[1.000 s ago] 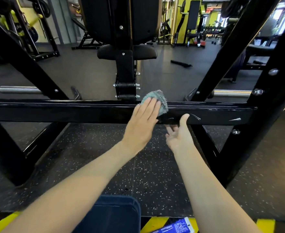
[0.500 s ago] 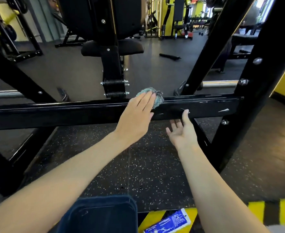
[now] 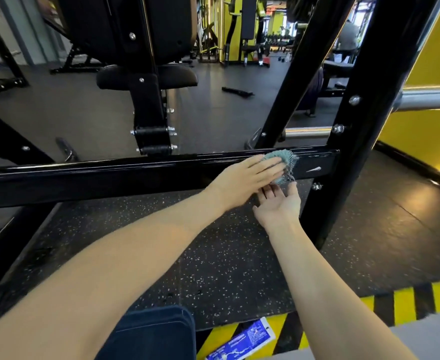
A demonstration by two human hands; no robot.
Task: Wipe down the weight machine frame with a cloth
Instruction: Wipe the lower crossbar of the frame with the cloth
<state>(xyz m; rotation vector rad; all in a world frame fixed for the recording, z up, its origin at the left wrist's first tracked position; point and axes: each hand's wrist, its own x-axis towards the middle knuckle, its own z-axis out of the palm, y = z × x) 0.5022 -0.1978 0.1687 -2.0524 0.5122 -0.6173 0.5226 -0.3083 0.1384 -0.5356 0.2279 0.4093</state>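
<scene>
1. Left hand [image 3: 244,181], fingers straight, presses the teal cloth [image 3: 285,162] flat against the black frame crossbar [image 3: 109,178], near its right end.
2. Right hand [image 3: 278,203] hovers palm-up, fingers relaxed, just below the cloth.

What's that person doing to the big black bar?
Someone is cleaning a gym machine. Their left hand presses a teal cloth flat against the black crossbar, close to the upright post at its right end. The right hand is open, palm up, just under the crossbar, holding nothing.
</scene>
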